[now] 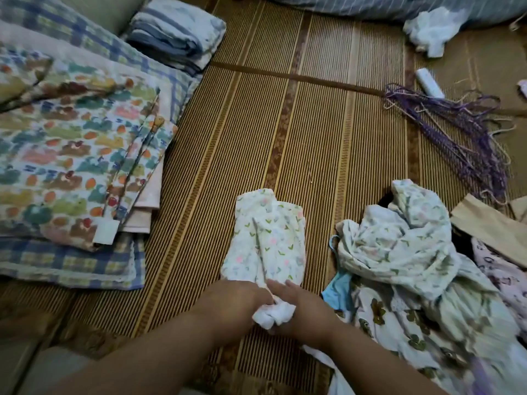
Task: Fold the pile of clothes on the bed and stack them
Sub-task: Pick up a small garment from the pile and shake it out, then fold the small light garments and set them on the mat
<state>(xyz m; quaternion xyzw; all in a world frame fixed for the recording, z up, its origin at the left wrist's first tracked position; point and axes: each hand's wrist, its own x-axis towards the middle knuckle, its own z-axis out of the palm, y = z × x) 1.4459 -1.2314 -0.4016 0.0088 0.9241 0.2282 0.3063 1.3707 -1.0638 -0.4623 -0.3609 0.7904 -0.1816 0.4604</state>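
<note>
A small white garment with a pastel flower print (pixel 268 240) lies lengthwise on the woven mat, its far end folded flat. My left hand (pixel 236 300) and my right hand (pixel 302 306) meet at its near end, and both grip the bunched white fabric there. To the right sits the unfolded pile of clothes (pixel 413 266), with a pale floral piece on top, a brown-flowered one below and a bit of light blue at its left edge.
Folded colourful blankets (pixel 71 155) lie at the left on a plaid quilt, with a folded blue-and-white stack (pixel 176 29) behind them. Purple hangers (pixel 462 132), a white tube (pixel 429 82), crumpled white cloth (pixel 433 27) and a brown paper bag (pixel 490 232) lie at the right.
</note>
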